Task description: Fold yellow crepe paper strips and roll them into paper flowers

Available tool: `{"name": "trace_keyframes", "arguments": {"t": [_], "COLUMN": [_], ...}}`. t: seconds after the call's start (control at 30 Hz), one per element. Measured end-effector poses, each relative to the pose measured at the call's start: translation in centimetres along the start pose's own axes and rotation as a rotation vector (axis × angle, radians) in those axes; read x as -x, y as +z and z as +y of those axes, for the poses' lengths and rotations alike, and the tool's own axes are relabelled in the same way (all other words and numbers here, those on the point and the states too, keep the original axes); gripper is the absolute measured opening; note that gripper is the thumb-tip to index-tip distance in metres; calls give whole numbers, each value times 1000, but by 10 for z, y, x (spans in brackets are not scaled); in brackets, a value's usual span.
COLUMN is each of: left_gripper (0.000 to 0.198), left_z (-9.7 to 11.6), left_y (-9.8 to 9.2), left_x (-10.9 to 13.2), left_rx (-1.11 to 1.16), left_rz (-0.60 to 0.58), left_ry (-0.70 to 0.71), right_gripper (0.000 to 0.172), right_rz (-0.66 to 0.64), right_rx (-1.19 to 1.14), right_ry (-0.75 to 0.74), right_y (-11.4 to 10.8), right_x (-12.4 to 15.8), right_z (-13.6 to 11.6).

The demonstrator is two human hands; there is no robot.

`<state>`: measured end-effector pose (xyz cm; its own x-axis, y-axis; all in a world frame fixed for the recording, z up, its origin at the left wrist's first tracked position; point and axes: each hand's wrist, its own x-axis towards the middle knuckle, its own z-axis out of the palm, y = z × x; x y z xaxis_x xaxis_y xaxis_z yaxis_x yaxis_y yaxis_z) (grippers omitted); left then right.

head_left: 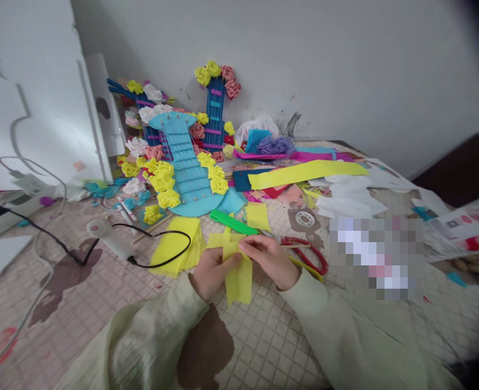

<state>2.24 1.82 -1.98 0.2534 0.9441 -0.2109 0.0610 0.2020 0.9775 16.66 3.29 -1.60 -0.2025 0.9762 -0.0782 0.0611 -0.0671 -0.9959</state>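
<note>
A strip of yellow crepe paper point(239, 279) hangs between my two hands, above the tiled-pattern table. My left hand point(212, 273) grips its left side, thumb pressed on the front. From the right, the fingertips of my right hand point(270, 257) pinch the upper edge of the same paper. A thin wooden stick point(296, 246) juts out beside my right hand; whether that hand holds it is unclear. Just behind lie a green utility knife point(232, 222) and red-handled scissors point(318, 260), partly covered by the hand. A stack of yellow paper squares point(178, 244) rests left of my left hand.
A glue gun point(111, 242) with a black cord lies at left. Behind stands a light-blue guitar-shaped craft point(186, 173) with yellow paper flowers point(162, 181). Yellow strips point(308, 173) and white scraps point(351, 197) lie at back right. A tape roll point(304, 218) sits nearby.
</note>
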Motion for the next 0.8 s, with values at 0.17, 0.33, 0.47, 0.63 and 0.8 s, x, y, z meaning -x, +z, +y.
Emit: {"name": "trace_keyframes", "arguments": {"t": [0.17,0.33,0.47,0.63,0.8], "left_gripper": [29,28,29,29,30], "left_z": [2,2,2,0,0], "left_y": [0,0,-1,-2,-3], "left_x": [0,0,0,-1,-1], "left_rx": [12,-29,-63,-78,-97], "left_rz": [-11,-4,-8,6,12], "left_ry": [-7,-7,-18,-12,-2], "right_gripper": [18,17,19,22,22], "right_rz": [-9,10,24,16,-74], "right_rx": [63,93,88,110,253], "right_ry": [-36,-24,-14,-3,-80], "right_y": [-2,-2,-1,-2,-9], "right_x": [0,-1,-1,0,-1], "right_z": [0,0,2,-1,-5]}}
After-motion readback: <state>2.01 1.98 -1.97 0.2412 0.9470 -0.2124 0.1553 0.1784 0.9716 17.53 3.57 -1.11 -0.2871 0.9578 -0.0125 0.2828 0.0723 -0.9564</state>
